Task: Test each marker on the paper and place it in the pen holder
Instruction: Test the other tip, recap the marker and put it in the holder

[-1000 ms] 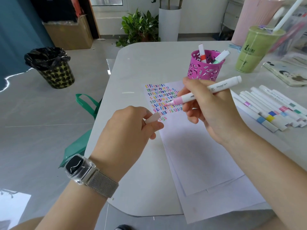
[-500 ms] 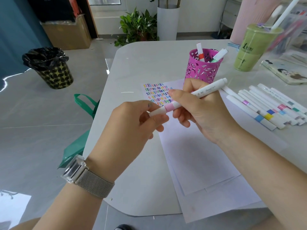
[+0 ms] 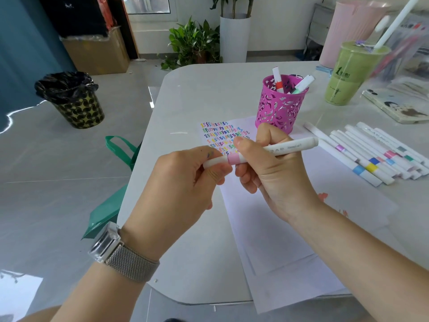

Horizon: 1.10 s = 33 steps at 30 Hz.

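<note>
The left hand (image 3: 185,182) pinches the cap end and the right hand (image 3: 274,173) grips the barrel of the pink marker (image 3: 260,151), held above the paper (image 3: 267,228). Capping looks finished; next comes dropping it into the holder (image 3: 278,105).

A pale grey table (image 3: 185,105) with rounded corners carries sheets of white paper (image 3: 267,228), a magenta cut-out pen holder (image 3: 278,110), a row of white markers (image 3: 371,156), a green drink cup (image 3: 348,75) and a phone (image 3: 394,108).
</note>
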{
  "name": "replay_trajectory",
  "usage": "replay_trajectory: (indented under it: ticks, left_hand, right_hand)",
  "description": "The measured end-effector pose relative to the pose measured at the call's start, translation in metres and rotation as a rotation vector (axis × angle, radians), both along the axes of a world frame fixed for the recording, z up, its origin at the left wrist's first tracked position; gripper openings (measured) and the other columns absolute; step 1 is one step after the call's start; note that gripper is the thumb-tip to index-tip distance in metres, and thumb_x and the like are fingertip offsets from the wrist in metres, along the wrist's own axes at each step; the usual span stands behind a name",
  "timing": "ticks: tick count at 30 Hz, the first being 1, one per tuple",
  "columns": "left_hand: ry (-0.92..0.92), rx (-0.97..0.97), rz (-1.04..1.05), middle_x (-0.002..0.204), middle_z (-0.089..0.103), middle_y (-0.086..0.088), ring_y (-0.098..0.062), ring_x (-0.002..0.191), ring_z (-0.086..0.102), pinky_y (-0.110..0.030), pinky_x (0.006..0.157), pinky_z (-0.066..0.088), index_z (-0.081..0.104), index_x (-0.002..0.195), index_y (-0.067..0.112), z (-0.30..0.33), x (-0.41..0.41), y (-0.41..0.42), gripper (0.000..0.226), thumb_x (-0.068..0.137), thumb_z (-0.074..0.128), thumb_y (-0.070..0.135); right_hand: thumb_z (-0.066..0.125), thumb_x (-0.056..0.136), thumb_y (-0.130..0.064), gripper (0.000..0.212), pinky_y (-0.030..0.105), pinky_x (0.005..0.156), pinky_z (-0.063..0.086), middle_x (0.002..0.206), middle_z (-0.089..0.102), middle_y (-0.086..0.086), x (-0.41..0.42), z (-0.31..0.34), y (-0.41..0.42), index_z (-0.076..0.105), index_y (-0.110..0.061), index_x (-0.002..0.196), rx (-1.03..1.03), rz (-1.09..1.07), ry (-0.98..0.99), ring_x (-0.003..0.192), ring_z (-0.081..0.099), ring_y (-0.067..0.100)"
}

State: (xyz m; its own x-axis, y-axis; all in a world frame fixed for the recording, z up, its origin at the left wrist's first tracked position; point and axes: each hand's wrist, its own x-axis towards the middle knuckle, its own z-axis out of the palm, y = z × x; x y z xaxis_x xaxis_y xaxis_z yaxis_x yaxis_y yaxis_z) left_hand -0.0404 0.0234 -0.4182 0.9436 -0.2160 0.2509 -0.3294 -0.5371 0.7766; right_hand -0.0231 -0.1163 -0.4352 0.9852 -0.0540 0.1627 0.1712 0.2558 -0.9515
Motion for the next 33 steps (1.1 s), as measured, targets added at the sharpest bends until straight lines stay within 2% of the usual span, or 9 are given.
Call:
replay_trajectory:
  ticks: [11,13,15,17,20,23,25,28,33]
  left_hand:
    - [0.039,-0.085,0.076,0.051,0.06,0.014,-0.004,0.036,0.051,-0.016,0.042,0.044,0.061,0.067,0.022,0.002,-0.001,-0.007,0.024,0.088,0.057,0.033]
    - [0.033,-0.102,0.141,0.055,0.064,0.007,-0.011,0.041,0.055,-0.025,0.046,0.05,0.061,0.068,0.022,0.003,0.005,-0.007,0.024,0.089,0.056,0.032]
    - [0.0,-0.102,0.23,0.06,0.065,-0.002,-0.025,0.051,0.06,-0.04,0.051,0.054,0.062,0.07,0.019,0.002,0.012,-0.003,0.025,0.09,0.054,0.032]
    - [-0.047,-0.061,0.302,0.06,0.065,-0.002,-0.028,0.055,0.062,-0.046,0.055,0.053,0.062,0.071,0.017,0.0,0.016,0.003,0.029,0.089,0.052,0.037]
    - [-0.104,0.044,0.325,0.058,0.063,-0.001,-0.027,0.054,0.06,-0.046,0.056,0.05,0.06,0.068,0.019,-0.003,0.014,0.005,0.032,0.087,0.049,0.042]
    - [-0.093,0.057,0.295,0.06,0.064,0.004,-0.023,0.055,0.061,-0.043,0.057,0.052,0.062,0.072,0.022,-0.005,0.013,0.001,0.025,0.086,0.051,0.041]
    - [-0.077,0.033,0.284,0.061,0.065,0.006,-0.022,0.056,0.063,-0.042,0.057,0.053,0.063,0.074,0.022,-0.005,0.014,-0.001,0.024,0.084,0.052,0.041]
    - [-0.075,-0.005,0.286,0.061,0.065,0.005,-0.02,0.057,0.064,-0.041,0.058,0.053,0.065,0.076,0.027,-0.004,0.014,-0.002,0.021,0.084,0.054,0.042]
    - [-0.03,0.059,0.314,0.068,0.062,0.012,-0.005,0.06,0.062,-0.029,0.063,0.049,0.062,0.087,0.028,-0.006,0.016,0.001,0.013,0.085,0.055,0.04]
  right_hand:
    - [0.065,0.084,-0.009,0.034,0.017,0.035,0.034,0.047,0.062,0.003,0.009,0.014,-0.007,0.04,-0.008,0.061,-0.042,0.06,0.012,0.034,0.047,0.011]
    - [0.071,0.076,-0.017,0.021,0.02,0.038,0.039,0.054,0.065,0.003,0.017,0.017,-0.014,0.052,-0.008,0.072,-0.044,0.016,-0.033,0.039,0.05,0.012]
    - [0.077,0.075,-0.014,0.031,0.023,0.044,0.043,0.065,0.068,0.002,0.026,0.012,-0.025,0.057,-0.011,0.099,-0.066,-0.124,-0.07,0.044,0.051,0.014]
    - [0.077,0.077,-0.014,0.049,0.026,0.053,0.048,0.092,0.068,0.001,0.032,0.005,-0.038,0.053,-0.026,0.118,-0.255,-0.25,-0.216,0.054,0.052,0.013]
    - [0.077,0.077,-0.021,0.05,0.021,0.062,0.048,0.115,0.058,-0.009,0.036,-0.004,-0.047,0.058,-0.043,0.117,-0.665,-0.212,-0.44,0.07,0.05,0.007]
    - [0.072,0.083,-0.022,0.027,0.007,0.07,0.035,0.103,0.066,-0.005,0.038,-0.016,-0.042,0.071,-0.029,0.109,-0.997,-0.105,-0.618,0.084,0.054,0.003]
    - [0.068,0.086,-0.027,0.02,0.014,0.071,0.041,0.096,0.068,-0.005,0.038,-0.021,-0.036,0.072,-0.022,0.105,-1.093,-0.09,-0.647,0.087,0.059,0.013]
    - [0.063,0.09,-0.026,0.018,0.029,0.075,0.049,0.097,0.064,-0.005,0.043,-0.02,-0.035,0.069,-0.018,0.105,-1.105,-0.088,-0.648,0.092,0.059,0.017]
    - [0.058,0.095,-0.017,0.025,0.015,0.064,0.042,0.087,0.061,-0.004,0.056,-0.009,-0.045,0.057,-0.02,0.12,-0.902,-0.229,-0.551,0.069,0.056,0.005]
